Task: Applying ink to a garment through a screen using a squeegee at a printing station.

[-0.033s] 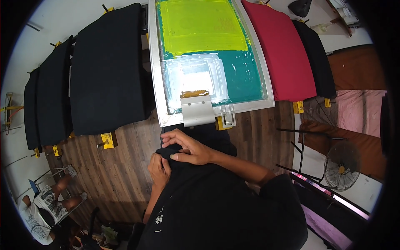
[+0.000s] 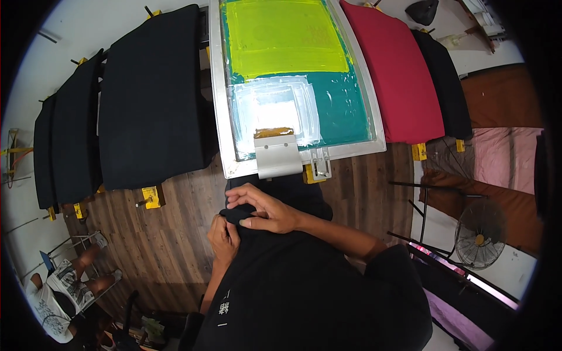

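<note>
Black cloth (image 2: 235,214) is bunched between my two hands, just in front of my body. My left hand (image 2: 223,237) is closed with its fingers pinching the cloth's left edge. From the right, my right hand (image 2: 268,212) bends over the same cloth, thumb pressed on it and the fingers curled around. Whether the cloth is the hem of my black shirt (image 2: 316,286) I cannot tell. Just beyond my hands stands a screen printing frame (image 2: 219,117), its green mesh carrying yellow-green ink (image 2: 281,35) and white ink (image 2: 246,105). A squeegee (image 2: 278,158) leans on its near edge.
Black fabric-covered boards (image 2: 155,99) line up on the left. A red one (image 2: 401,82) and another black one (image 2: 442,88) stand right of the frame. A fan (image 2: 480,237) is at the right, and a seated person (image 2: 64,292) at the lower left. Below lies wooden flooring (image 2: 181,234).
</note>
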Action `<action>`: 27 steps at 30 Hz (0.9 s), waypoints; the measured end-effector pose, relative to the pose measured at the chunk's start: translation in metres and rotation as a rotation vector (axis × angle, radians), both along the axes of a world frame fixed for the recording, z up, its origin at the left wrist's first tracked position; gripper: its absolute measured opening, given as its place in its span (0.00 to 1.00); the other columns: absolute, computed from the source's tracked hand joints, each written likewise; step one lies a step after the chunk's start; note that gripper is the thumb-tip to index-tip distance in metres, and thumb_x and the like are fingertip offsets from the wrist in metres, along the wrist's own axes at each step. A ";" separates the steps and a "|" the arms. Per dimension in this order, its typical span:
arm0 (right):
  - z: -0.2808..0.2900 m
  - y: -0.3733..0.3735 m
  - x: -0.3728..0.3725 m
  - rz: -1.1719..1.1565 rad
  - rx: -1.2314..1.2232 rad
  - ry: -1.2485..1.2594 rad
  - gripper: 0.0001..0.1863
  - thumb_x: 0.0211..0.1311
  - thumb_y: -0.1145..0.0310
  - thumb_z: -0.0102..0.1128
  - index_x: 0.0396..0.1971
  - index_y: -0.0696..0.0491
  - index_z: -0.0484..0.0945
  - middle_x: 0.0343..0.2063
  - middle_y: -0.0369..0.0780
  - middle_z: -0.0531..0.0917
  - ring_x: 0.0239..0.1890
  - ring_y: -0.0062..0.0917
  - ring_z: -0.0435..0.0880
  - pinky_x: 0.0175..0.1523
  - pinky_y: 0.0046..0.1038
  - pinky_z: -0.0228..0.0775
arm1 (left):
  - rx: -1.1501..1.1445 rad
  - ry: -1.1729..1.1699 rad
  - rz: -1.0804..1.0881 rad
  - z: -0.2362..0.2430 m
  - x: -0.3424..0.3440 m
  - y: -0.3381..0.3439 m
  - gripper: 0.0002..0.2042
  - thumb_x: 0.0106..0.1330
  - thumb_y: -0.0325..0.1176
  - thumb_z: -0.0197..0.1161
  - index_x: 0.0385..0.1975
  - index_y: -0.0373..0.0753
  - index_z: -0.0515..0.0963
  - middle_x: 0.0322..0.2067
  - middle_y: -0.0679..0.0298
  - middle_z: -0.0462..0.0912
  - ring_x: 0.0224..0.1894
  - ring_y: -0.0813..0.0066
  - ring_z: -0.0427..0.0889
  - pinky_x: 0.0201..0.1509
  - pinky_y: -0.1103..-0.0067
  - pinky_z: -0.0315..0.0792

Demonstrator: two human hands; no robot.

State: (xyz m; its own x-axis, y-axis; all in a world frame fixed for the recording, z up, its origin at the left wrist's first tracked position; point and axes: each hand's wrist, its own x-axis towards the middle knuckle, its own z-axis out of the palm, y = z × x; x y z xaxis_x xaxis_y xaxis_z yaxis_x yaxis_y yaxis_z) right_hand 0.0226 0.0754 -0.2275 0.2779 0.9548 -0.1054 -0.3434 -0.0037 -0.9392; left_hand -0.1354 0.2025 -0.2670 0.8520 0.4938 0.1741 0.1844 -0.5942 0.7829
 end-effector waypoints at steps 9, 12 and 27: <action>0.000 0.005 -0.002 -0.043 0.107 0.073 0.35 0.62 0.70 0.61 0.67 0.56 0.56 0.56 0.42 0.62 0.64 0.35 0.64 0.64 0.41 0.70 | -0.492 0.022 0.008 -0.007 -0.004 0.004 0.08 0.74 0.29 0.51 0.31 0.35 0.71 0.28 0.66 0.71 0.32 0.78 0.69 0.38 0.81 0.65; -0.001 0.008 -0.002 -0.053 0.119 0.087 0.35 0.62 0.70 0.61 0.67 0.57 0.56 0.56 0.43 0.61 0.64 0.35 0.64 0.64 0.41 0.70 | -0.576 0.033 0.016 -0.004 -0.001 0.003 0.09 0.76 0.31 0.49 0.32 0.36 0.70 0.31 0.70 0.70 0.34 0.81 0.67 0.41 0.84 0.64; 0.034 0.015 0.015 0.127 0.063 -0.316 0.21 0.64 0.72 0.59 0.56 0.57 0.71 0.54 0.42 0.71 0.60 0.29 0.70 0.58 0.30 0.69 | -0.412 -0.171 0.130 -0.006 0.005 0.000 0.07 0.70 0.26 0.53 0.27 0.34 0.69 0.25 0.64 0.69 0.27 0.78 0.66 0.31 0.80 0.61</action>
State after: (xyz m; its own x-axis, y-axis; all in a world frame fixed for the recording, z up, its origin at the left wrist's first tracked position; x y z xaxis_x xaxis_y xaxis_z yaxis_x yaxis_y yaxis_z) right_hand 0.0372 0.0901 -0.1934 0.1658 0.9858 0.0276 -0.0358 0.0340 -0.9988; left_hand -0.1304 0.2028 -0.2726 0.7549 0.6517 0.0737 0.0842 -0.2078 0.9745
